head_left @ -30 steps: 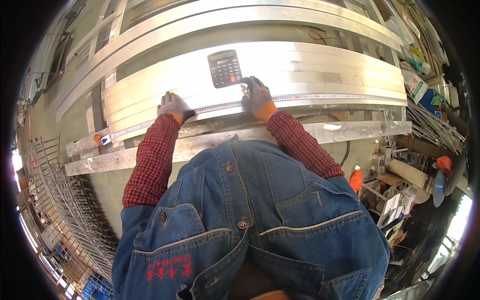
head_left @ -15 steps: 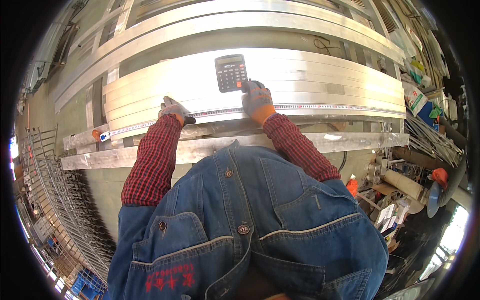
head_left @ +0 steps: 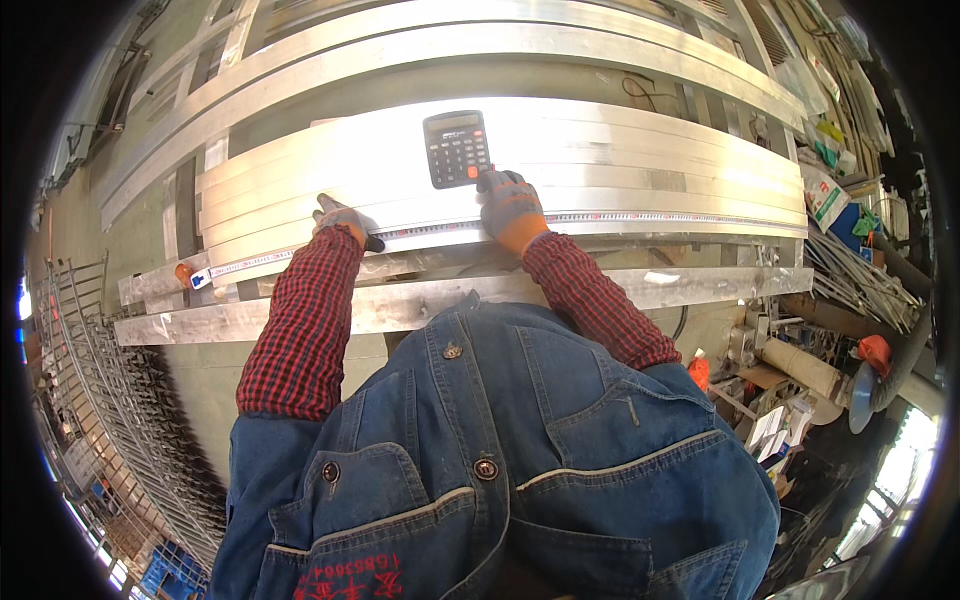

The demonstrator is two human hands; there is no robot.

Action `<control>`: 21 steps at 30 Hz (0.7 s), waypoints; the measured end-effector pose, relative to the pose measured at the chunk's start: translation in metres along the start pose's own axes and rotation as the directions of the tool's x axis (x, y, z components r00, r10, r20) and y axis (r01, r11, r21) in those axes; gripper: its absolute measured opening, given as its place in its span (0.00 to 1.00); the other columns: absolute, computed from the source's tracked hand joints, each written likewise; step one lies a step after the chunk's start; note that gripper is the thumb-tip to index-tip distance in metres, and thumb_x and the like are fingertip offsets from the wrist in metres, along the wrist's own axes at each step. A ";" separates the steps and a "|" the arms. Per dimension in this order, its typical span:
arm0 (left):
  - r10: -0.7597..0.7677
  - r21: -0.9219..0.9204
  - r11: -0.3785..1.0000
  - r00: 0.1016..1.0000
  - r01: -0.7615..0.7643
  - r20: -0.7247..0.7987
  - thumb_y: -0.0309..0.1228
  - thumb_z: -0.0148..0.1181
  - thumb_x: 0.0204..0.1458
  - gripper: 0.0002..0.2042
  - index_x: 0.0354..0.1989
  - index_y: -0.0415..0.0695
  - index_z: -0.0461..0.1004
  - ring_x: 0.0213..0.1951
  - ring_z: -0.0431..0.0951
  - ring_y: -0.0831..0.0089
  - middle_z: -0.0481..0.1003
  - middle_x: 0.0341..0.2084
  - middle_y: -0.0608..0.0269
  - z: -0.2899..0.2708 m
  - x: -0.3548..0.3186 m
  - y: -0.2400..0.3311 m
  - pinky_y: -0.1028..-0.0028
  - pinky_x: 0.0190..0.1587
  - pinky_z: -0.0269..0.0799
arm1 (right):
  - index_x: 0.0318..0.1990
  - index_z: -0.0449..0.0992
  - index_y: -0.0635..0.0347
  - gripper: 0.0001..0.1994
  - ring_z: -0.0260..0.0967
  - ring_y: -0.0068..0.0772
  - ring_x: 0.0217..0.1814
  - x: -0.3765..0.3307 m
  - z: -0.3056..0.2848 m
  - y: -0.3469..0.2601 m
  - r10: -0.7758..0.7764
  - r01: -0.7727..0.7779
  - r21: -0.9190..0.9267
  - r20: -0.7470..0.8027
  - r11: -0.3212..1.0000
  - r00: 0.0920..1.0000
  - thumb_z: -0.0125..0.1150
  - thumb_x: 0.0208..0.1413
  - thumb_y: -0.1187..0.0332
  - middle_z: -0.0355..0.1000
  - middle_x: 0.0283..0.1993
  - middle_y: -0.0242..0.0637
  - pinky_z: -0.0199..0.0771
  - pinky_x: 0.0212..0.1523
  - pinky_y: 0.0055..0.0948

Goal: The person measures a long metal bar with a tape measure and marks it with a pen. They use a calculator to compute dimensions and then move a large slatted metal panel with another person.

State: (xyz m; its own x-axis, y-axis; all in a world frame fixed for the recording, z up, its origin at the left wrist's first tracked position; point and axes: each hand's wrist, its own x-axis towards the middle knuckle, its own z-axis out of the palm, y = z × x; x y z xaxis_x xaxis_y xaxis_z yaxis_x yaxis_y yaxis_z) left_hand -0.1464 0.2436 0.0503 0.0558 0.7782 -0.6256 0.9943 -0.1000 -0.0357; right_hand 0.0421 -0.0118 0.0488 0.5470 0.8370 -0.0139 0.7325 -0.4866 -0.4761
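The tape (head_left: 600, 218) is laid along the aluminium bars (head_left: 640, 165) and pinned flat by the left hand (head_left: 338, 218), which holds a marker. The calculator (head_left: 457, 148), lying on the bars, is keyed by the open right hand (head_left: 508, 208). No mark is visible yet; marking appears outstanding.

The scene is seen from a single wide fisheye camera worn on the head, aimed steeply down over the chest. The counter (head_left: 600, 290) with its stacked aluminium strips (head_left: 620, 170) is viewed from close above, at arm's reach. Straight edges are bent toward the rim, and the corners are blacked out.
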 end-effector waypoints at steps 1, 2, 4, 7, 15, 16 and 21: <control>0.016 0.024 1.000 1.000 -0.016 0.002 0.27 0.69 0.61 0.48 0.84 0.47 0.42 0.70 0.74 0.43 0.58 0.78 0.38 0.002 0.001 -0.001 0.54 0.70 0.78 | 0.52 0.79 0.57 0.12 0.77 0.57 0.58 0.000 0.000 0.001 -0.005 0.005 0.007 -0.022 1.000 1.000 0.60 0.62 0.70 0.81 0.50 0.47 0.77 0.60 0.54; 0.017 0.020 1.000 1.000 -0.016 -0.005 0.27 0.70 0.60 0.49 0.84 0.47 0.41 0.70 0.74 0.42 0.57 0.78 0.38 0.004 0.004 -0.001 0.54 0.70 0.78 | 0.52 0.79 0.57 0.12 0.77 0.57 0.57 -0.001 0.000 0.002 -0.011 0.012 0.017 -0.034 1.000 0.999 0.60 0.62 0.70 0.81 0.50 0.47 0.77 0.59 0.53; 0.018 -0.003 1.000 1.000 -0.018 -0.023 0.27 0.72 0.58 0.51 0.84 0.47 0.41 0.70 0.74 0.42 0.56 0.78 0.37 0.008 0.010 -0.003 0.54 0.70 0.78 | 0.52 0.79 0.57 0.12 0.77 0.57 0.57 -0.003 0.000 0.001 -0.021 0.025 0.057 -0.058 0.998 0.998 0.60 0.62 0.70 0.81 0.50 0.47 0.77 0.59 0.53; 0.021 -0.009 1.000 0.999 -0.022 -0.024 0.25 0.74 0.55 0.54 0.84 0.47 0.40 0.71 0.73 0.41 0.55 0.79 0.37 0.011 0.013 -0.004 0.55 0.71 0.77 | 0.53 0.78 0.56 0.13 0.77 0.55 0.57 -0.006 -0.001 -0.003 -0.030 0.036 0.106 -0.058 0.994 0.998 0.60 0.61 0.70 0.81 0.51 0.46 0.77 0.60 0.51; 0.072 0.192 0.978 0.995 -0.084 0.070 0.27 0.74 0.55 0.54 0.84 0.47 0.38 0.72 0.71 0.41 0.54 0.79 0.38 0.017 0.031 -0.005 0.52 0.73 0.75 | 0.61 0.73 0.57 0.20 0.82 0.52 0.52 -0.010 -0.004 -0.013 0.100 -0.110 0.165 0.066 0.980 0.993 0.61 0.61 0.72 0.78 0.58 0.45 0.82 0.54 0.49; 0.073 0.147 0.986 0.996 -0.080 0.054 0.29 0.74 0.56 0.54 0.84 0.47 0.38 0.72 0.71 0.41 0.54 0.79 0.38 0.018 0.034 -0.007 0.52 0.73 0.75 | 0.61 0.73 0.57 0.19 0.82 0.52 0.51 -0.009 -0.004 -0.013 0.115 -0.126 0.153 0.075 0.980 0.990 0.61 0.61 0.72 0.78 0.58 0.45 0.83 0.53 0.50; 0.146 0.308 0.937 0.986 -0.163 0.078 0.42 0.78 0.54 0.58 0.84 0.46 0.38 0.73 0.70 0.41 0.55 0.79 0.40 0.012 0.024 -0.008 0.51 0.73 0.73 | 0.60 0.74 0.55 0.19 0.83 0.53 0.49 -0.016 -0.002 -0.017 0.139 -0.153 0.177 0.089 0.972 0.986 0.61 0.61 0.73 0.79 0.55 0.45 0.83 0.51 0.51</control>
State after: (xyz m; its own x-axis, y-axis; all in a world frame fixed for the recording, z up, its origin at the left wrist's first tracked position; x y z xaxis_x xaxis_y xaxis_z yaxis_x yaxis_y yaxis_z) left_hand -0.1536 0.2555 0.0266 0.1932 0.7045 -0.6829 0.8952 -0.4115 -0.1712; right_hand 0.0216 -0.0176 0.0586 0.6052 0.7802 -0.1580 0.5568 -0.5567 -0.6164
